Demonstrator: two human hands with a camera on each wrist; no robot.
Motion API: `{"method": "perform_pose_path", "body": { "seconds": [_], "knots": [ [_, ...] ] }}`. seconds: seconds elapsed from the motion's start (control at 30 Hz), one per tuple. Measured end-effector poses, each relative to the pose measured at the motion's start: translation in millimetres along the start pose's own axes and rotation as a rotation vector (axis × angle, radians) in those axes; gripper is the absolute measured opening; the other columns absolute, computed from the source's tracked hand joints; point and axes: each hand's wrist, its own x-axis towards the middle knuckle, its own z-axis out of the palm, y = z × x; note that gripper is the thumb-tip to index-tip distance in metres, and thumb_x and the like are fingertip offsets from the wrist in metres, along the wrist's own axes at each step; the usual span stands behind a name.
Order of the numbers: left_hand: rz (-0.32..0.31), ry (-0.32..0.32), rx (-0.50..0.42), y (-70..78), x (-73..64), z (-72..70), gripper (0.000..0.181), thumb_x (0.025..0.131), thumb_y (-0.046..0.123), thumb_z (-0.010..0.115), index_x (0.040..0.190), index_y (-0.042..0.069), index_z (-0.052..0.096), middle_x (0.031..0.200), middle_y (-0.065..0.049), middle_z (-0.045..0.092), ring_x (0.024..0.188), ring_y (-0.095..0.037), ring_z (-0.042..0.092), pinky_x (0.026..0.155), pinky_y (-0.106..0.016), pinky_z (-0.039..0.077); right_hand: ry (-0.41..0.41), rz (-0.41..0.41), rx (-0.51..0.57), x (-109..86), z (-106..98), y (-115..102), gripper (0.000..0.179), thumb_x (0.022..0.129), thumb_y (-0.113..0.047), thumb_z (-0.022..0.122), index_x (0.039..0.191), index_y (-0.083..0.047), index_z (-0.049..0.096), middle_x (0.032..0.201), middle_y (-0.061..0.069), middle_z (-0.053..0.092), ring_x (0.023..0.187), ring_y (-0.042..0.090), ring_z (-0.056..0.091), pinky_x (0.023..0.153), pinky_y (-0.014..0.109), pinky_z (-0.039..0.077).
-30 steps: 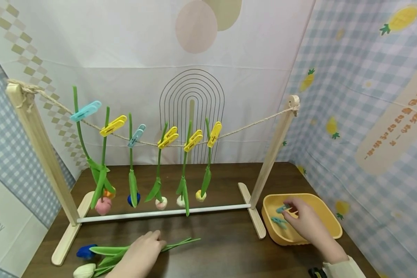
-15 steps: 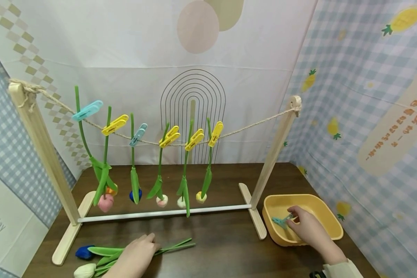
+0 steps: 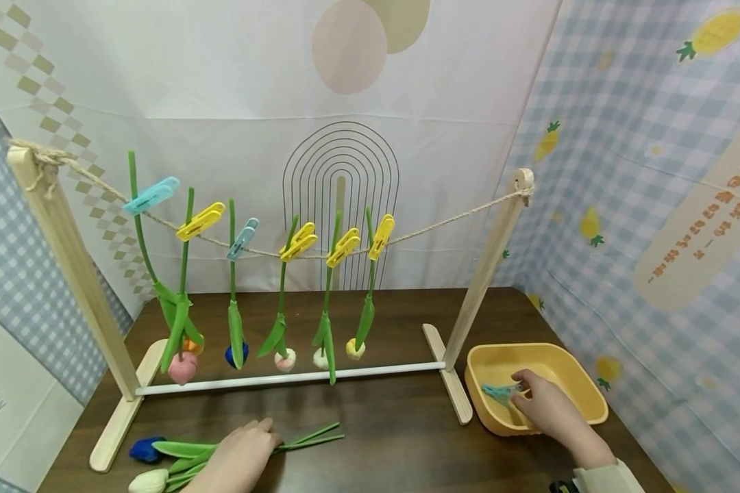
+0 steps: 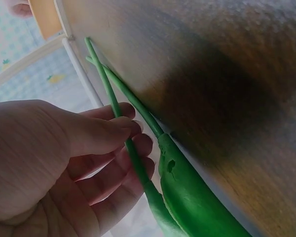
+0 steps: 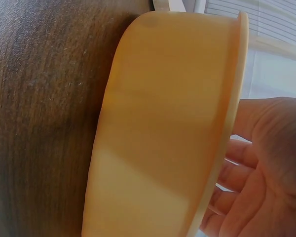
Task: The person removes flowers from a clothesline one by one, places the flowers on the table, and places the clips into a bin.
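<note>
My left hand [image 3: 240,455] lies over two artificial tulips on the table. In the left wrist view, its thumb and fingers pinch one green tulip stem [image 4: 137,160], while a second stem [image 4: 143,112] runs alongside. A blue tulip head [image 3: 146,449] and a white tulip head [image 3: 149,481] stick out to the left. My right hand [image 3: 550,407] reaches into a yellow plastic basin [image 3: 582,383], thumb and fingers gripping the end of a teal clothespin [image 3: 499,392]. The basin wall [image 5: 158,118] hides those fingertips in the right wrist view.
A wooden stand with two posts [image 3: 487,274] carries a sagging twine rope [image 3: 447,222]. Several tulips hang head down from it by yellow clothespins [image 3: 381,237] and blue ones [image 3: 152,196]. A white rod [image 3: 382,372] joins the stand's feet. Patterned cloth walls surround the table.
Inside the basin my right hand has moved slightly down and right, and the teal clothespins now lie close together. My left hand has drawn slightly left with the tulips.
</note>
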Motion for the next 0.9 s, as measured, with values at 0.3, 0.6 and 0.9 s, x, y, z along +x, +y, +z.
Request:
{"method": "perform_pose_path", "body": {
  "seconds": [0.3,0.6,0.9],
  "knots": [
    [-0.007,-0.022,-0.017,0.8,0.6,-0.2,0.016,0.075,-0.004,0.069,0.079,0.011,0.07,0.074,0.004,0.051,0.07,-0.019,0.056,0.06,-0.035,0.049,-0.014,0.0,0.011,-0.9,0,3,0.041,0.091,-0.018,0.064,0.124,0.004,0.055,0.11,0.016,0.065,0.094,0.032,0.063,0.075,0.048,0.052],
    [-0.017,-0.046,-0.047,1.2,5.9,-6.0,0.018,0.075,-0.006,0.07,0.084,0.01,0.071,0.078,0.003,0.054,0.073,-0.02,0.057,0.063,-0.035,0.05,-0.001,-0.014,0.0,0.9,-1,3,0.041,0.09,-0.018,0.066,0.124,0.004,0.055,0.11,0.017,0.064,0.095,0.034,0.063,0.076,0.049,0.052],
    [0.029,-0.02,-0.142,2.9,9.3,-15.7,0.032,0.084,0.037,0.074,0.104,0.012,0.07,0.094,0.004,0.059,0.087,-0.017,0.059,0.068,-0.041,0.051,0.022,-0.04,-0.007,-1.6,-2,-1,0.047,0.091,-0.027,0.068,0.124,0.005,0.056,0.115,0.02,0.063,0.102,0.038,0.06,0.08,0.051,0.05]
  ]
}}
